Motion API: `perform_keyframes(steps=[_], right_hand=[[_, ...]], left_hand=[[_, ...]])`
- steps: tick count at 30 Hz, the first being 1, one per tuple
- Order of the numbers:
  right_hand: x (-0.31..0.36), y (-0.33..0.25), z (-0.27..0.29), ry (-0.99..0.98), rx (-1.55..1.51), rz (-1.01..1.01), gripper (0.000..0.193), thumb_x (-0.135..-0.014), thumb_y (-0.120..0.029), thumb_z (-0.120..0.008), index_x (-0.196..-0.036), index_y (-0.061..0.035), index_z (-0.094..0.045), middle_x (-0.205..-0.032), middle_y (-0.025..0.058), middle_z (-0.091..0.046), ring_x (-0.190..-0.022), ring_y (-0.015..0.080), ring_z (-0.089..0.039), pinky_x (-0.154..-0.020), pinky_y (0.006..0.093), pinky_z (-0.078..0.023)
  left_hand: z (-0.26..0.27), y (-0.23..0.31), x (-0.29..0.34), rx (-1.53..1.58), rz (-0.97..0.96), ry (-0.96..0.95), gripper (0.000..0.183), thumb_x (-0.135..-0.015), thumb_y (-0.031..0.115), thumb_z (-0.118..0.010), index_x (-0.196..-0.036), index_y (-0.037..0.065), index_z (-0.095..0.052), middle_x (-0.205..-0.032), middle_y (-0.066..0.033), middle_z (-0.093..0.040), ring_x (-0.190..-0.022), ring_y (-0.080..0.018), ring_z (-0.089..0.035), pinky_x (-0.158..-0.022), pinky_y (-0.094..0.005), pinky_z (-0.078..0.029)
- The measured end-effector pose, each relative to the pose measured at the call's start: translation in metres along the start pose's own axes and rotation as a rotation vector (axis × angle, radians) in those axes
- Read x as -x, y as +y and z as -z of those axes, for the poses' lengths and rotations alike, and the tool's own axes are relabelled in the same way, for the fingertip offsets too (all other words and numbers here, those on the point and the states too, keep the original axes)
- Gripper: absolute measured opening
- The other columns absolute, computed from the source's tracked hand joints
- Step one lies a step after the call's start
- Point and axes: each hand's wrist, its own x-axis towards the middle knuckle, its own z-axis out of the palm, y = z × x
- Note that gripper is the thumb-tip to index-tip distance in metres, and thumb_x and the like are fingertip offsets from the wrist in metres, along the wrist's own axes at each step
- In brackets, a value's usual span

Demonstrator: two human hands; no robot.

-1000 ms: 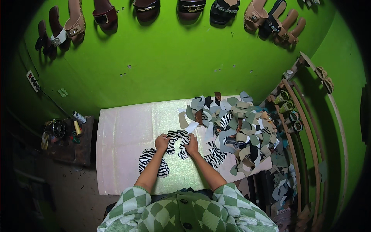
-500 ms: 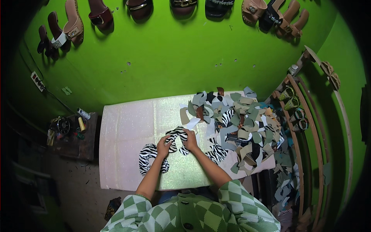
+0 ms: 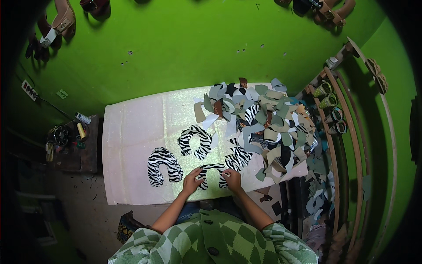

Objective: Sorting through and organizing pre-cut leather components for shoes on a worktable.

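A U-shaped zebra-print cut piece [image 3: 212, 167] lies at the near edge of the table, its curve away from me and its ends toward me. My left hand [image 3: 192, 181] pinches its left side, and my right hand [image 3: 231, 180] has closed fingers on its right side. Farther off lies another curved zebra-print piece [image 3: 203, 137], untouched. To the left rests a thicker zebra-print arch [image 3: 162, 154], seemingly several pieces stacked. Beyond my right hand sits a loose heap of zebra-print pieces [image 3: 238, 159].
A large pile of grey, green, beige and brown scraps [image 3: 274, 121] covers the table's right side. The pale shiny tabletop [image 3: 132, 132] meets a green wall. At left stands a small dark table [image 3: 79, 154] with thread spools; at right, a wooden rack [image 3: 336, 154] holds sandals.
Both hands have moved toward me, from the farther curved piece to one at the near edge. The farther piece now lies released. My view has shifted, showing less of the shoes on the wall.
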Motion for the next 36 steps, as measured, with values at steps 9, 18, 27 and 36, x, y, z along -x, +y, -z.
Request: perform_keyframes(steps=[9, 18, 27, 36], right_hand=[[0.008, -0.018, 0.006, -0.019, 0.426, 0.036, 0.033, -0.070, -0.012, -0.069, -0.102, -0.0160, -0.062, -0.087, 0.0086, -0.044, -0.082, 0.0253, -0.051, -0.067, 0.0361, -0.044], [-0.015, -0.014, 0.032, -0.068, 0.367, 0.125, 0.028, -0.069, -0.011, -0.069, -0.096, -0.0134, -0.065, -0.087, 0.0082, -0.052, -0.087, 0.0269, -0.052, -0.075, 0.0380, -0.041], [-0.030, 0.003, 0.039, 0.058, 0.526, 0.047, 0.052, -0.062, -0.012, -0.076, -0.108, -0.0106, -0.051, -0.100, 0.0115, -0.050, -0.094, 0.0315, -0.050, -0.082, 0.0393, -0.042], [-0.043, -0.002, 0.039, -0.127, 0.270, -0.031, 0.026, -0.070, -0.018, -0.068, -0.086, -0.0004, -0.057, -0.070, 0.0134, -0.058, -0.064, 0.0277, -0.055, -0.061, 0.0364, -0.044]], left_hand=[[-0.010, 0.035, 0.005, -0.705, -0.056, 0.112, 0.048, -0.062, 0.011, -0.074, -0.109, 0.012, -0.062, -0.127, -0.0093, -0.044, -0.097, -0.0238, -0.053, -0.076, -0.0365, -0.041], [-0.005, 0.034, -0.004, -0.710, -0.137, 0.122, 0.044, -0.056, 0.015, -0.077, -0.098, 0.011, -0.066, -0.126, -0.0109, -0.044, -0.114, -0.0272, -0.040, -0.085, -0.0385, -0.035], [-0.007, 0.044, -0.013, -0.583, -0.155, 0.175, 0.042, -0.058, 0.014, -0.075, -0.097, 0.008, -0.060, -0.120, -0.0115, -0.046, -0.110, -0.0282, -0.042, -0.084, -0.0378, -0.034], [-0.011, 0.022, -0.016, -0.544, -0.097, 0.106, 0.023, -0.066, 0.013, -0.069, -0.088, 0.008, -0.063, -0.091, -0.0097, -0.056, -0.085, -0.0255, -0.052, -0.072, -0.0360, -0.040]])
